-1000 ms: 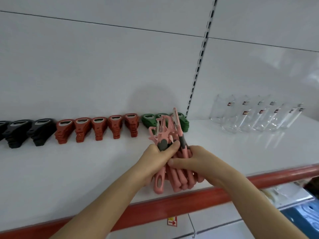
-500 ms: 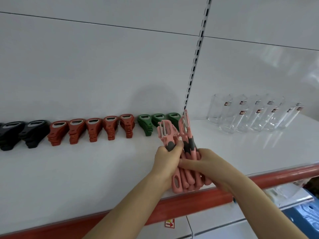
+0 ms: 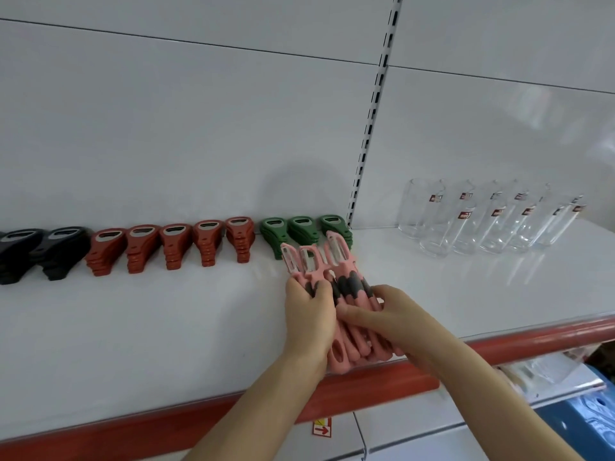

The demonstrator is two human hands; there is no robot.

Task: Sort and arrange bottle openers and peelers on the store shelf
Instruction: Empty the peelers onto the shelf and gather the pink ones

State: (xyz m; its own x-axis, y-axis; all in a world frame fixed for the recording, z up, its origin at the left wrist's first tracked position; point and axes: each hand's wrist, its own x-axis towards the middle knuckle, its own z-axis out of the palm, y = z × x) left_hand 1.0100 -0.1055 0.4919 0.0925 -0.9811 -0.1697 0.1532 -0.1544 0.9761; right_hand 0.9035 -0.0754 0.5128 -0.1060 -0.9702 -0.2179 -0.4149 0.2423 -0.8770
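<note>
While the left hand (image 3: 307,314) and right hand (image 3: 389,319) clasp fingers (image 3: 354,316) round pink peelers (image 3: 346,274) at the white shelf (image 3: 133,327) front, bottle openers (image 3: 173,244) line the back wall (image 3: 199,128), with glasses (image 3: 482,221) further right.

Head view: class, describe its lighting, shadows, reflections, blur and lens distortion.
Head view: soft even light, a faint shadow on the back panel above the green bottle openers; head view: the glasses mirror in the glossy shelf; head view: the red shelf edge bows from the wide lens; the pink peelers look smeared lower down.
</note>
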